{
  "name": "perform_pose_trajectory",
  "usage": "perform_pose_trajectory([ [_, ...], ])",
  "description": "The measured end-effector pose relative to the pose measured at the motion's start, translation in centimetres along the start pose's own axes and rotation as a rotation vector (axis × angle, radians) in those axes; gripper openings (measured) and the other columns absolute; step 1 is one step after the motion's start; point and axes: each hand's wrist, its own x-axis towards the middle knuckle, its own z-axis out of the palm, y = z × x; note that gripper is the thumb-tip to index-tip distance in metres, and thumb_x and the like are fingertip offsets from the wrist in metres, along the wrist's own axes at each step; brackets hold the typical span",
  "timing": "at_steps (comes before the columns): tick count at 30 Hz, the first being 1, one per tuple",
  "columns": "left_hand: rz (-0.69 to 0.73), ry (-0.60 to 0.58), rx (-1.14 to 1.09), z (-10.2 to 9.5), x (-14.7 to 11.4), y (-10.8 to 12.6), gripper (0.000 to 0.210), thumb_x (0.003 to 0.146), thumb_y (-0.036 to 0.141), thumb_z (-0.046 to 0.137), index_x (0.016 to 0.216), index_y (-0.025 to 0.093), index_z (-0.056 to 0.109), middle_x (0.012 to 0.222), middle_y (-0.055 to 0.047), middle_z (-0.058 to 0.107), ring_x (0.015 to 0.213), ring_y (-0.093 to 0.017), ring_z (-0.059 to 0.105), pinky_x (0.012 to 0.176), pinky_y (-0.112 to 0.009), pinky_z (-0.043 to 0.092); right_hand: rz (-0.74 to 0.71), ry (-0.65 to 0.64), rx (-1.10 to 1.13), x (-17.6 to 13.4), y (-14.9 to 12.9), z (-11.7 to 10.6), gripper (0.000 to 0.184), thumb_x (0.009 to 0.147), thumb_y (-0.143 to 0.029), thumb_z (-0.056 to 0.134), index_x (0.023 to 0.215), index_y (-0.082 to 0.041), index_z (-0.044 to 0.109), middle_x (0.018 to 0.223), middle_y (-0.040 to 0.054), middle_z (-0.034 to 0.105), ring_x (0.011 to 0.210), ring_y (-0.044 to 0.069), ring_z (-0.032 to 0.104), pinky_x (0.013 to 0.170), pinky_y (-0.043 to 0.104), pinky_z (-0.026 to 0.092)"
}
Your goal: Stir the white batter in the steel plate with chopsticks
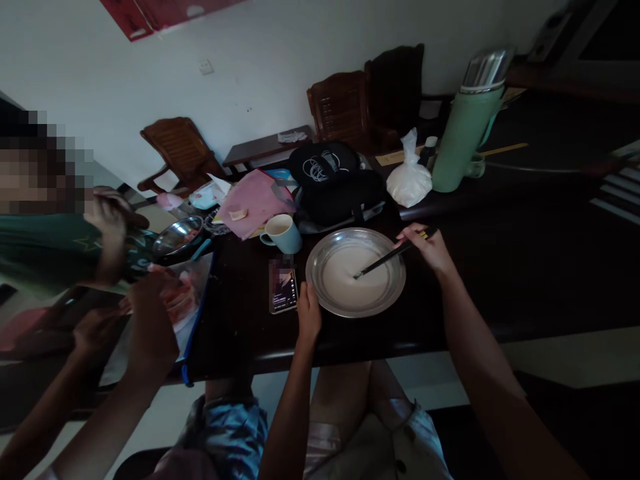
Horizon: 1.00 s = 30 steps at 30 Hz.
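In front of me a round metal basin [395, 291] stands on the dark table, with a milky white liquid [340, 280] in it. My right hand [420, 245] is closed around dark chopsticks [383, 261], which slant down to the left with their tips in the liquid. At the basin's left edge, my left hand [309, 312] grips the rim. A phone [283, 287] with a lit screen lies just left of that hand. Behind the phone is a light blue mug [285, 235].
A green thermos [467, 133] and a tied bag of white powder [409, 181] stand beyond the basin. Black bags [340, 193] and a pink cloth-like item [257, 200] lie behind the mug. To my left, another person's hands [150, 313] are over pinkish meat [181, 303]. A metal bowl [179, 237] is nearby.
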Motion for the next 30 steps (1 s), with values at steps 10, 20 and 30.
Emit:
perform_pose_trajectory([
  [10, -0.008, 0.030, -0.003, 0.2, 0.1, -0.3, 0.048, 0.089, 0.056, 0.036, 0.097, 0.016, 0.063, 0.090, -0.010, 0.066, 0.099, -0.023, 0.059, 0.088, -0.035, 0.045, -0.021, 0.020, 0.000, 0.1, 0.1, 0.2, 0.029, 0.081, -0.051, 0.062, 0.076, -0.023, 0.069, 0.068, 0.0020, 0.073, 0.070, 0.020, 0.069, 0.072, 0.033, 0.052],
  [20, -0.031, 0.020, 0.013, 0.1, 0.1, -0.3, 0.048, 0.090, 0.056, 0.034, 0.092, 0.017, 0.062, 0.088, -0.008, 0.066, 0.100, -0.022, 0.059, 0.089, -0.036, 0.046, -0.053, -0.113, -0.021, -0.1, -0.1, 1.0, 0.034, 0.081, -0.053, 0.061, 0.072, -0.021, 0.070, 0.078, 0.0039, 0.075, 0.079, 0.021, 0.069, 0.076, 0.032, 0.051],
  [30, 0.010, 0.031, 0.025, 0.1, 0.0, -0.3, 0.048, 0.089, 0.055, 0.035, 0.091, 0.016, 0.063, 0.087, -0.009, 0.067, 0.099, -0.023, 0.060, 0.086, -0.036, 0.047, -0.011, -0.138, -0.017, -0.1, 0.1, 0.6, 0.035, 0.081, -0.055, 0.060, 0.074, -0.022, 0.070, 0.072, 0.0040, 0.074, 0.074, 0.021, 0.070, 0.075, 0.034, 0.052],
])
